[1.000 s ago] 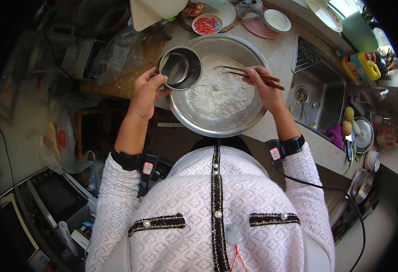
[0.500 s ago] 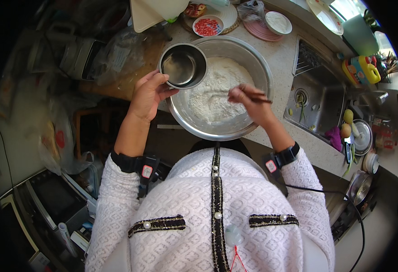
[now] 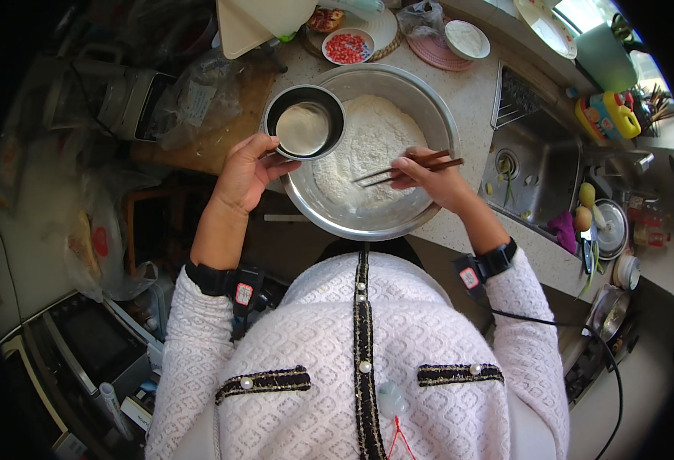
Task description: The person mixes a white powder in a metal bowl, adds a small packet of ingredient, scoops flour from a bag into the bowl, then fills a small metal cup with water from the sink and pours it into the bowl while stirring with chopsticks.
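Note:
A wide steel mixing bowl [image 3: 427,90] holds a heap of white flour [image 3: 371,126]. My left hand [image 3: 251,169] grips a small steel bowl [image 3: 338,103] by its side, over the left rim of the big bowl. Cloudy pale liquid [image 3: 304,129] shows inside the small bowl. In my right hand [image 3: 429,178] is a pair of dark chopsticks [image 3: 378,178]; their tips reach into the flour near its middle, and their back ends stick out past my fingers.
Beyond the bowl stand a dish of red seeds [image 3: 348,46] and a small bowl of white powder [image 3: 467,38]. A sink [image 3: 532,172] lies at the right, with vegetables and a knife [image 3: 587,257] beside it. Plastic bags [image 3: 199,96] sit at the left.
The chopsticks, blurred and pointing rightward before, now show clearly with their tips in the flour. The small bowl has shifted slightly left and the liquid in it looks paler.

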